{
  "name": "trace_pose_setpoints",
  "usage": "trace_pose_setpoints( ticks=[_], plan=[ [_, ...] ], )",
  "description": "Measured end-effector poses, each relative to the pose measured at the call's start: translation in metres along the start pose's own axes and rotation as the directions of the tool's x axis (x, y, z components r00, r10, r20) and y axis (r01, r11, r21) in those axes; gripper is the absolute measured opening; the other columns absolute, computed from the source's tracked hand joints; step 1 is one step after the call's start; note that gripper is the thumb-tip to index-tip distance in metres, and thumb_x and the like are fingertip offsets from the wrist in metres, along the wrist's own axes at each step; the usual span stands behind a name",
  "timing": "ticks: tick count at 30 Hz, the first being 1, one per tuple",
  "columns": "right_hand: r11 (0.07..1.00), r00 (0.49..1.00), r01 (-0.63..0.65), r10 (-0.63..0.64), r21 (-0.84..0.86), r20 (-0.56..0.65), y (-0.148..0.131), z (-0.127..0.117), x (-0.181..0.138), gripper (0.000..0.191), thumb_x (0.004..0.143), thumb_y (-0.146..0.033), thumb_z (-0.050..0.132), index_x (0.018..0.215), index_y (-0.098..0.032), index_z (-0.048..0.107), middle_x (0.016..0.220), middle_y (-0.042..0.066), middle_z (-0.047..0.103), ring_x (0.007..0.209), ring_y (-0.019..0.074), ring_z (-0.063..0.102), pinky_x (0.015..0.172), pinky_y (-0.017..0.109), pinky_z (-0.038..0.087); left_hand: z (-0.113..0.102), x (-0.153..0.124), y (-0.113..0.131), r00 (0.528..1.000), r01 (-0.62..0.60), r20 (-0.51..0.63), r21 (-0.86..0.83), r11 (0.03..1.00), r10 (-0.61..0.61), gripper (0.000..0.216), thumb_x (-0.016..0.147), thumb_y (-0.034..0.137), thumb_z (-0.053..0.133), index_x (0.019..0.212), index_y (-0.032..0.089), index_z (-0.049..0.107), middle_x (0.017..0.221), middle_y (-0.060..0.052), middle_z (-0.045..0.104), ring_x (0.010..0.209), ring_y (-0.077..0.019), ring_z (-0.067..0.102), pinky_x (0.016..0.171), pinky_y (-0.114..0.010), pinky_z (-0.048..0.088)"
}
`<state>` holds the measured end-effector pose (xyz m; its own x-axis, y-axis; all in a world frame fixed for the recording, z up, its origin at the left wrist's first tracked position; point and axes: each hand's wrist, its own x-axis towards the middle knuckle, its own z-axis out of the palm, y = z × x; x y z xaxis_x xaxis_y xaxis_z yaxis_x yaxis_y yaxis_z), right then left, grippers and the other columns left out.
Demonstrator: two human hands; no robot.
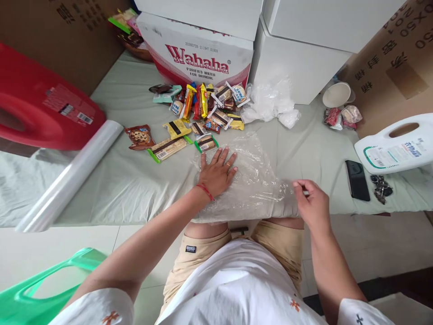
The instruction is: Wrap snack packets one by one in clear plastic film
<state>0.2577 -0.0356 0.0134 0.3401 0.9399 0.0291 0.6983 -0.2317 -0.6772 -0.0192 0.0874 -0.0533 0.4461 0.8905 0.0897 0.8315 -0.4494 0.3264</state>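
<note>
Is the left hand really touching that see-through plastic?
Touching. The head view shows the left hand with fingers spread, laid flat on the clear plastic, whose shiny wrinkles show beside the hand.

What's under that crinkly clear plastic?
Pale green cloth shows through the clear plastic. The left hand lies flat on top, so the spot beneath it can't be seen.

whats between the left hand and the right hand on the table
In the head view, thin, crumpled clear plastic lies on the cloth between the left hand and the right hand.
</note>
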Motion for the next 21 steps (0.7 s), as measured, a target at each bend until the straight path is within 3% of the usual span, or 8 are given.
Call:
trace_pose_setpoints(
  ticks=[2,4,6,9,13,16,19,21],
  plan=[
    [0.970,0.973,0.232,-0.230,-0.075,0.032,-0.019,0.011,0.016,0.042,0.102,-0.053,0.048,0.126,-0.027,0.070,0.134,0.013,0.067,0.125,0.0308,0.060,0.102,0.045,0.053,-0.004,0.001,0.001,1.000,-0.004,0.001,-0.025,1.000,0.004,0.057,0.107,0.048,0.027,0.161,0.031,0.038,0.170,-0.010,0.031,0.158,-0.0331,0.029,0.123,-0.073,0.003],
    [0.900,0.894,0.423,-0.396,-0.106,0.210,-0.027,0.031,0.030,0.049,0.104,-0.052,0.045,0.142,-0.027,0.062,0.156,0.010,0.052,0.146,0.0319,0.044,0.119,0.051,0.040,-0.012,0.000,-0.002,1.000,-0.001,-0.014,-0.051,0.999,0.001,0.056,0.108,0.046,0.027,0.160,0.030,0.039,0.170,-0.010,0.033,0.157,-0.0322,0.030,0.124,-0.071,0.007],
    [0.847,0.830,0.505,-0.424,-0.164,0.362,-0.021,0.052,0.040,0.054,0.105,-0.051,0.041,0.152,-0.026,0.053,0.166,0.008,0.040,0.155,0.0323,0.032,0.126,0.055,0.030,-0.020,-0.004,-0.011,0.999,-0.004,-0.034,-0.052,0.999,0.002,0.056,0.108,0.045,0.028,0.160,0.029,0.040,0.169,-0.010,0.035,0.157,-0.0314,0.031,0.125,-0.069,0.009],
    [0.826,0.844,0.484,-0.352,-0.288,0.405,0.003,0.068,0.044,0.055,0.108,-0.047,0.034,0.158,-0.027,0.045,0.168,0.007,0.036,0.158,0.0314,0.027,0.128,0.059,0.022,-0.028,-0.015,-0.032,0.998,0.003,-0.062,-0.013,1.000,-0.004,0.055,0.107,0.043,0.029,0.160,0.029,0.039,0.167,-0.011,0.037,0.155,-0.0325,0.035,0.124,-0.071,0.004],
    [0.833,0.879,0.445,-0.337,-0.330,0.337,0.032,0.058,0.037,0.054,0.109,-0.044,0.033,0.159,-0.027,0.043,0.168,0.007,0.037,0.157,0.0295,0.029,0.128,0.057,0.022,-0.027,-0.027,-0.055,0.995,0.040,-0.097,0.022,0.999,-0.038,0.056,0.106,0.042,0.033,0.161,0.028,0.038,0.167,-0.013,0.036,0.154,-0.0349,0.036,0.123,-0.072,0.003],
    [0.866,0.895,0.421,-0.348,-0.269,0.278,0.048,0.042,0.040,0.053,0.108,-0.046,0.036,0.154,-0.024,0.050,0.164,0.011,0.043,0.153,0.0290,0.036,0.126,0.054,0.028,-0.025,-0.029,-0.058,0.995,0.046,-0.092,0.046,0.998,-0.041,0.059,0.106,0.043,0.035,0.162,0.027,0.036,0.168,-0.013,0.035,0.154,-0.0361,0.035,0.123,-0.072,0.006],
    [0.937,0.963,0.269,-0.267,-0.224,0.038,0.075,0.022,0.075,0.055,0.105,-0.052,0.040,0.149,-0.021,0.054,0.155,0.016,0.052,0.147,0.0303,0.045,0.121,0.055,0.036,-0.026,-0.028,-0.055,0.997,0.055,-0.065,0.088,0.995,-0.050,0.060,0.106,0.043,0.033,0.163,0.025,0.034,0.169,-0.013,0.033,0.156,-0.0352,0.033,0.124,-0.071,0.007],
    [0.978,0.974,0.067,-0.107,-0.195,-0.198,0.099,0.004,0.120,0.059,0.103,-0.052,0.043,0.148,-0.017,0.052,0.150,0.020,0.056,0.141,0.0323,0.051,0.116,0.056,0.040,-0.027,-0.027,-0.054,0.997,0.069,-0.043,0.122,0.990,-0.064,0.060,0.106,0.043,0.030,0.163,0.023,0.034,0.169,-0.012,0.032,0.156,-0.0342,0.031,0.125,-0.069,0.007]
  ],
)
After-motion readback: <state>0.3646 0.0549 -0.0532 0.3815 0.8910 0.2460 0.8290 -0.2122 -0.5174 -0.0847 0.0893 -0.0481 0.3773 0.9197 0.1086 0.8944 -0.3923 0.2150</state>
